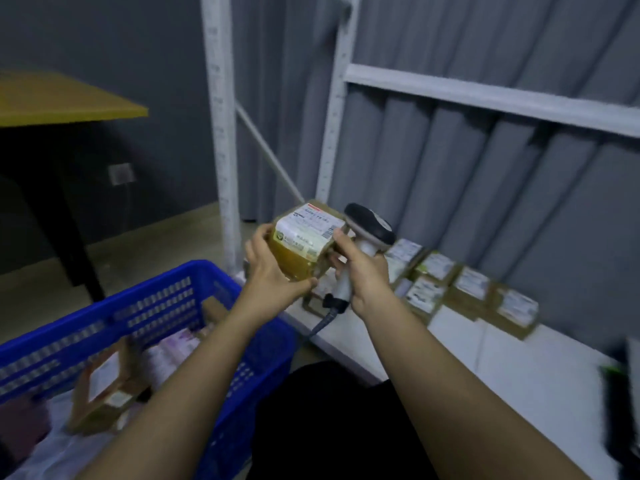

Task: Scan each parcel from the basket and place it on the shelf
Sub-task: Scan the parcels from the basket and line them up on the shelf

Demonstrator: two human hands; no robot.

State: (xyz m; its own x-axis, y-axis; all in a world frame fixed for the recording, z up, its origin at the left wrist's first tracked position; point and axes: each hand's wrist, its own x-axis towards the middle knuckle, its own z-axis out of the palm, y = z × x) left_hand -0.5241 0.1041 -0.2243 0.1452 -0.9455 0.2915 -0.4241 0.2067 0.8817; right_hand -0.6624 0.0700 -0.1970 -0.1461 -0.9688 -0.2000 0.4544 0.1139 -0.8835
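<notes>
Left hand (273, 268) is gripping a brown parcel (304, 247) above the shelf (519, 375), label turned up for reading; right hand (363, 271), fingers wrapped round the scanner (369, 225), is steadying it. Scanned parcels (467, 292) are lying in rows; basket (156, 306) is sitting left.

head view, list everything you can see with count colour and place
held parcel: one, brown with white label, between both hands
scanner: one, white and black, in right hand
shelved parcels: about six, brown with white labels, on the shelf
shelf: one, white, right
basket: one, blue, lower left, more parcels inside
table: one, yellow top, black leg, left
wall socket: one, grey, left wall
left hand: grips held parcel
right hand: holds scanner, fingers touching held parcel
</notes>
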